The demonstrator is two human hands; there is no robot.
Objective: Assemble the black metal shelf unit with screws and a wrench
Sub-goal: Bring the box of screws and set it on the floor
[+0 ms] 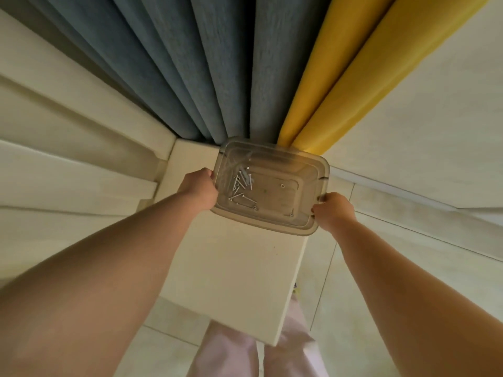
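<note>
Left hand (200, 189) grips the left rim of a clear plastic tray (304, 170), fingers curled over the edge. Right hand (332, 212) pinches the tray's near right corner, thumb on the lip. Two-handed hold at opposite sides, probably to keep the tray level so its contents do not slide out.

Tray sits over the far end of a pale desk (236, 273), just in front of the curtains; whether it rests on the surface or is held slightly above cannot be told. Inside, a loose cluster of silver screws (242, 183) lies toward the left side, with a few small pieces, perhaps nuts or washers, scattered to the right. Too small to tell apart.

Beyond: blue-grey curtain (206, 77) at centre, yellow curtain (343, 85) to its right. Tiled floor (340, 322) on the near right.

Black shelf parts and wrench: not in view. Judgement: hardware is being fetched or set down; assembly itself not yet begun here.
</note>
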